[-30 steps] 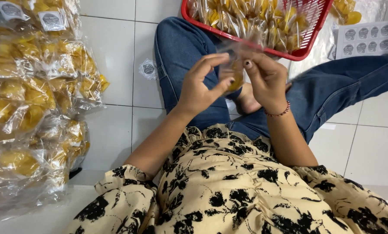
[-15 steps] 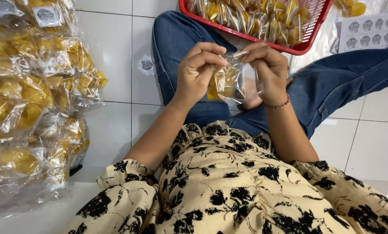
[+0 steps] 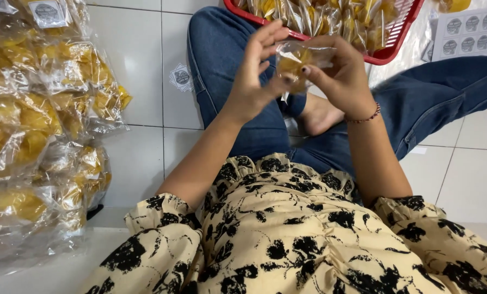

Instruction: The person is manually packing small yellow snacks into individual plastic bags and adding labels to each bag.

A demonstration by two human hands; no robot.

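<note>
Seen from the head camera, the person sits on a white tiled floor (image 3: 134, 103) with legs in blue jeans (image 3: 227, 60) stretched forward, and both hands are raised over the lap. Between them is a small clear plastic packet (image 3: 300, 59) with a yellow snack inside, held up just in front of the near rim of a red basket (image 3: 387, 53). The right hand (image 3: 341, 73), with a thin beaded bracelet (image 3: 366, 118) at the wrist, grasps the packet, its fingers curled round the far side and the thumb pressing on the near face. The left hand (image 3: 252, 76) is half open, fingers spread and pointing up, and its thumb meets the packet's lower left edge; it touches the packet, but whether it truly pinches it cannot be told. The red basket lies across the top of the view, filled with more clear-wrapped yellow snacks. At the left a large pile of bagged snacks (image 3: 36, 136) in clear plastic rests on the floor, well apart from the hands. A round sticker (image 3: 182, 77) lies on a tile just beside the left leg, and a white sheet of round stickers (image 3: 466, 34) sits at the upper right, beside the basket. A bare foot (image 3: 319, 115) shows below the hands.
</note>
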